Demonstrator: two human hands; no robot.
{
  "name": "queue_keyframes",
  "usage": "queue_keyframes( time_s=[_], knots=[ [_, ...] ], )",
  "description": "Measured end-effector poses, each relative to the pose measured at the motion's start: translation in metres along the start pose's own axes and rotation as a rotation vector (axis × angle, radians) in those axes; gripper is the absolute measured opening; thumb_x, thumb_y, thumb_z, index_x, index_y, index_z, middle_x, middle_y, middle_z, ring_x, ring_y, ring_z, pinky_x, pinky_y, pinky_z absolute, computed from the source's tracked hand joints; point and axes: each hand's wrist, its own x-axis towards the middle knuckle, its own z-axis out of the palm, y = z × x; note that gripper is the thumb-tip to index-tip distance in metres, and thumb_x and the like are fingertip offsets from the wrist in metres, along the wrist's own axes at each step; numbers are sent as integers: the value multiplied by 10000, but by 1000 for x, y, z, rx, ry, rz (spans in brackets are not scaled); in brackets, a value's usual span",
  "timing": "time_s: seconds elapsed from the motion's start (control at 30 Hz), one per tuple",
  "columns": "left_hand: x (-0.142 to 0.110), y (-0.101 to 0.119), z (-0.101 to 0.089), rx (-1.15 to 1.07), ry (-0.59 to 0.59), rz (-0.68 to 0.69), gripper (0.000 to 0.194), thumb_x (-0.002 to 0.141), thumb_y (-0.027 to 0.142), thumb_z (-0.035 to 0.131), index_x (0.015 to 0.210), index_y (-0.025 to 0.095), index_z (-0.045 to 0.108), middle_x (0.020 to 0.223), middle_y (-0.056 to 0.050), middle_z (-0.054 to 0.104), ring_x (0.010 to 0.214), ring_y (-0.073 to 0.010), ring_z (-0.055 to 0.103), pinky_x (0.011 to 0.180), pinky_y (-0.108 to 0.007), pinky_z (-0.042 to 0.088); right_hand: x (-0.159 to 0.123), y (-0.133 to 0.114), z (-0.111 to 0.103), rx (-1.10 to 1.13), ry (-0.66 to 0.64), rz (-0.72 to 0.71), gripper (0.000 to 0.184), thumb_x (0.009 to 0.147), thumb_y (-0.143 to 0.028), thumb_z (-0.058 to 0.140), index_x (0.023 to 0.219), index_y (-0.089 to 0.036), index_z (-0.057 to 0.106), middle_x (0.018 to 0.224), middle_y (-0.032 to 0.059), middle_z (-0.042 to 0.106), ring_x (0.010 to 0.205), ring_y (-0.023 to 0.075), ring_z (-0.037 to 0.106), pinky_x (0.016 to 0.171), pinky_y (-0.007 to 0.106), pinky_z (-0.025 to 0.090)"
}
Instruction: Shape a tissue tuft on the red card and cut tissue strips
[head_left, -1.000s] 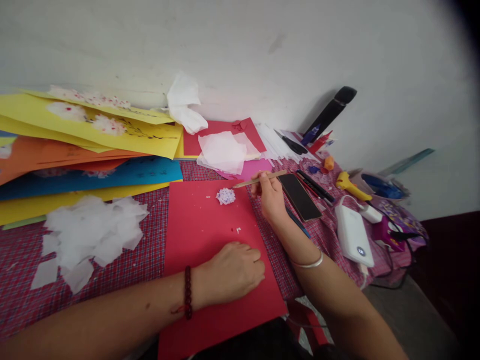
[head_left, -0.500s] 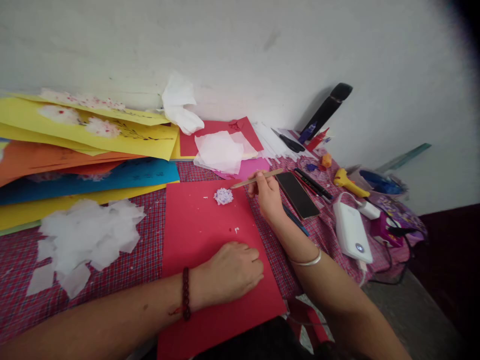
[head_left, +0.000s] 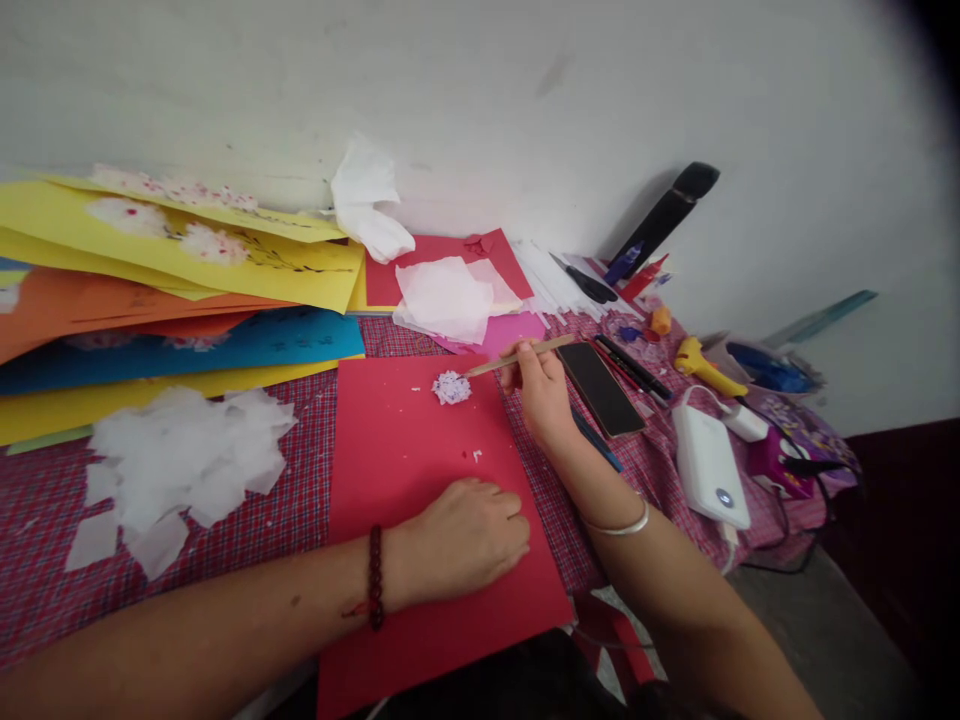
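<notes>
My right hand (head_left: 541,392) pinches a thin, pointed wooden stick (head_left: 517,356). The stick's tip reaches the right edge of a small ruffled white paper flower with purple specks (head_left: 451,388), though I cannot tell whether it touches. That flower sits near the top of a red sheet of paper (head_left: 405,480). Lower on the same sheet rests my left hand (head_left: 469,535), knuckles up, its fingers curled under with nothing visible in them. Tiny white scraps (head_left: 477,456) lie between the left hand and the flower.
Left of the sheet is a heap of white tissue pieces (head_left: 187,450), with stacked coloured papers (head_left: 285,345) behind. To the right lie a phone (head_left: 602,388), pens (head_left: 634,366), a white power bank (head_left: 712,465) and a yellow glue gun (head_left: 707,367). Scissors (head_left: 589,282) are near the wall.
The camera view has shifted slightly, so everything appears a little further right. Both hands hold nearly the same pose, and the stick's tip stays beside the flower.
</notes>
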Motion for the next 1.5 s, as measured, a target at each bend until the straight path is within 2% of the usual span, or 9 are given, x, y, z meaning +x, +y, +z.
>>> queue_keyframes(
  time_s=[0.37, 1.07, 1.37, 1.5],
  knots=[
    [0, 0, 3, 15, 54, 12, 196, 931, 268, 614, 757, 180, 589, 722, -4, 616, 663, -180, 570, 575, -352, 390, -4, -1, 5, -76, -82, -51, 423, 915, -586, 510, 797, -190, 597, 503, -44, 534, 433, 107, 477, 453, 248, 366],
    [-1, 0, 5, -4, 44, 12, 208, 956, 262, 578, 765, 179, 580, 737, -9, 619, 664, -170, 543, 565, -348, 384, -8, -5, 5, -127, -87, -85, 398, 953, -532, 484, 806, -183, 607, 519, -36, 543, 449, 108, 488, 469, 249, 370],
    [-1, 2, 4, 8, 54, -11, 197, 934, 262, 614, 755, 183, 591, 738, -6, 619, 673, -167, 551, 571, -339, 391, -11, -12, 8, -196, -127, -89, 454, 937, -594, 472, 780, -186, 597, 513, -38, 528, 451, 109, 476, 477, 254, 370],
    [-1, 2, 3, 3, 32, -6, 191, 938, 247, 606, 761, 176, 595, 741, -15, 623, 679, -167, 549, 583, -326, 396, -12, -12, 9, -175, -121, -100, 426, 951, -558, 474, 808, -179, 605, 528, -36, 533, 462, 112, 492, 485, 255, 381]
  ],
)
